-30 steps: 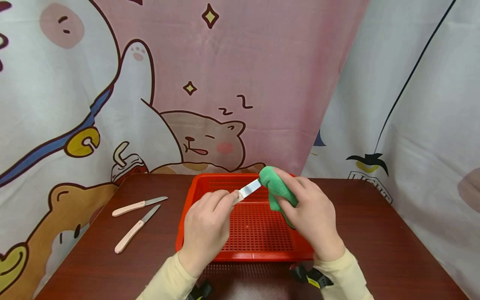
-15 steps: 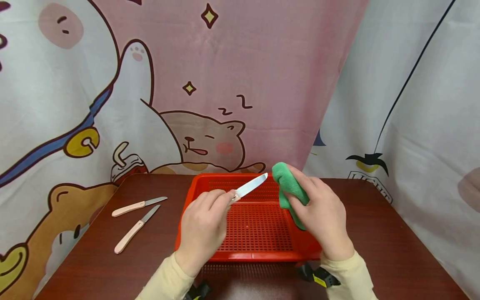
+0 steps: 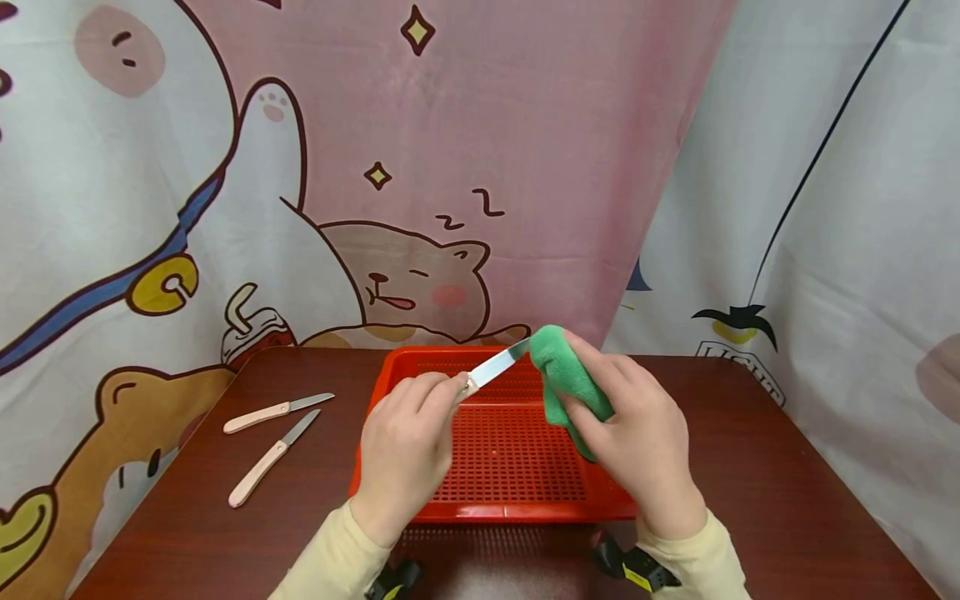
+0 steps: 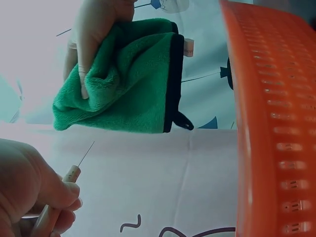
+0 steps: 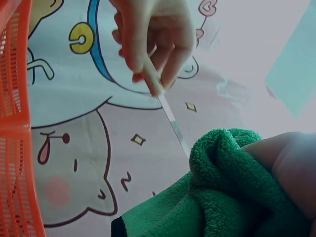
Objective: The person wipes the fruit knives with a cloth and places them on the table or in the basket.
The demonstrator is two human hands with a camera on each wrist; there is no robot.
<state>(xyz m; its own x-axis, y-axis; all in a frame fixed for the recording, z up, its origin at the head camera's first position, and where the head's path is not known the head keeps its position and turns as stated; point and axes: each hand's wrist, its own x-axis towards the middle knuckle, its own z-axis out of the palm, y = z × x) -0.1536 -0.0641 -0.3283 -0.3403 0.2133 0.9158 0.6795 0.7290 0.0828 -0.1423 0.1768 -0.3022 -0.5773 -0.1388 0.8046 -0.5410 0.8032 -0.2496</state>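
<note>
My left hand grips the pale handle of a small knife, its blade pointing up and to the right over the basket. A folded green cloth with a dark edge band and a loop is held in my right hand, thumb on one side and fingers on the other. In the head view the cloth's left edge overlaps the blade's tip. The right wrist view shows the blade running down to the cloth's fold, its end hidden there. Beneath both hands is a red plastic basket.
Two more knives with pale handles lie on the brown table at the left, the farther knife and the nearer knife, blades pointing away to the right. A cartoon-printed curtain hangs behind the table's back edge.
The cloth moved right off the blade, baring it to the tip, then came back left so it overlaps the tip again. My left hand shifted slightly left, still holding the knife.
</note>
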